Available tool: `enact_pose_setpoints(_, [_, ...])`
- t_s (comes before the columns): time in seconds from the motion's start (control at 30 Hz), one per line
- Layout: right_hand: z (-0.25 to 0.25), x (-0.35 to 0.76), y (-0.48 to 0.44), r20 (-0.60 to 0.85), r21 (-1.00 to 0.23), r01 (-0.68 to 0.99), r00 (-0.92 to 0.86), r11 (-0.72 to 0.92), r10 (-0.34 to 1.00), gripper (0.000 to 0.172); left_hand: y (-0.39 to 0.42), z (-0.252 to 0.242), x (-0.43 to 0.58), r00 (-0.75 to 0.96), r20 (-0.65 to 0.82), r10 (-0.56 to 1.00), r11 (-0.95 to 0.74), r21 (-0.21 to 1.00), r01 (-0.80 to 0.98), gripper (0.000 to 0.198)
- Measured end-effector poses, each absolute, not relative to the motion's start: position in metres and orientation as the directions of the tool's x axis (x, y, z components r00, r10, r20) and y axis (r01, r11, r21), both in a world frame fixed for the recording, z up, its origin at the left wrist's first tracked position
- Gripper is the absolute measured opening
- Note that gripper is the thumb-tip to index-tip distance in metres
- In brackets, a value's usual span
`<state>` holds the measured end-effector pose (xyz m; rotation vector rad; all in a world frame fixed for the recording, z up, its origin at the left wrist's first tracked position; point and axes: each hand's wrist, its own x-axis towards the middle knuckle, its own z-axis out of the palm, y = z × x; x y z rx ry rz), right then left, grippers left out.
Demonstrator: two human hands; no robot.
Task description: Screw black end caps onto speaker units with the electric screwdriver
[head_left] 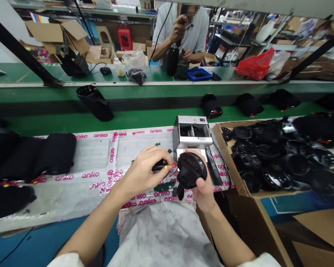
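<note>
At the middle of the head view, just above your lap, you hold a round black part (193,170) in your right hand (206,194), its fingers wrapped about the rim and the thumb pressing the near edge. Your left hand (147,167) is beside it, thumb and forefinger pinched together on thin wires (174,164), with a small yellow tip (166,167) showing between them. You have a dark object (159,165) under those same fingers, too covered to identify.

Beneath your 2 hands, the desk (139,144) wears a white wrap printed "anko" in pink. Just beyond the round black part you have a silver machine (193,140), and to its right a cardboard box (222,148) full of black plastic parts (268,150). Well to your left lie padded black pieces (58,152), red and yellow wires along their edges. Ahead of you, 1 black cylinder (97,105) leans over on the green strip (144,118). Across from you, a co-worker (161,37) grips a dark object, with a blue tray (197,79) and a red bag (256,65) nearby.
</note>
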<state>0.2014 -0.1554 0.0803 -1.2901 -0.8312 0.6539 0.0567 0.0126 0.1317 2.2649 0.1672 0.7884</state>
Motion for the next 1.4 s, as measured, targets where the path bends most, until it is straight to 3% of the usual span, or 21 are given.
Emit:
enact_pose_setpoints(0.2, [0.087, 0.194, -0.159, 0.274, -0.961, 0.131, 0.575, 0.244, 0.771, 0.067, 0.005, 0.127, 0.060, 0.702, 0.528, 0.478, -0.719, 0.694, -0.032, 0.009])
enact_pose_setpoints(0.3, [0.097, 0.192, -0.156, 0.325, -0.946, 0.206, 0.580, 0.251, 0.747, 0.066, -0.002, 0.125, 0.063, 0.661, 0.582, 0.474, -0.751, 0.659, -0.040, 0.010])
enact_pose_setpoints(0.57, [0.100, 0.198, -0.147, 0.268, -0.963, 0.196, 0.610, 0.186, 0.746, 0.067, -0.005, 0.120, 0.065, 0.637, 0.574, 0.515, -0.707, 0.705, -0.063, 0.012])
enact_pose_setpoints(0.8, [0.105, 0.210, -0.143, 0.270, -0.963, 0.107, 0.433, 0.249, 0.860, 0.065, -0.002, 0.122, 0.064, 0.659, 0.572, 0.488, -0.723, 0.688, -0.061, 0.011])
enact_pose_setpoints(0.97, [0.110, 0.225, -0.145, 0.275, -0.950, 0.232, 0.297, 0.210, 0.914, 0.073, -0.004, 0.124, 0.065, 0.668, 0.592, 0.452, -0.768, 0.639, -0.046, 0.016])
enact_pose_setpoints(1.03, [0.113, 0.229, -0.144, 0.245, -0.950, 0.263, 0.286, 0.170, 0.927, 0.073, -0.004, 0.127, 0.064, 0.672, 0.577, 0.464, -0.766, 0.643, -0.023, 0.016])
enact_pose_setpoints(1.2, [0.117, 0.233, -0.141, 0.181, -0.976, 0.164, 0.264, 0.141, 0.947, 0.067, 0.006, 0.134, 0.052, 0.765, 0.494, 0.413, -0.702, 0.708, -0.078, 0.012])
enact_pose_setpoints(1.4, [0.115, 0.228, -0.136, 0.154, -0.987, 0.085, 0.251, 0.136, 0.956, 0.064, 0.024, 0.133, 0.039, 0.792, 0.535, 0.295, -0.682, 0.698, -0.218, 0.016])
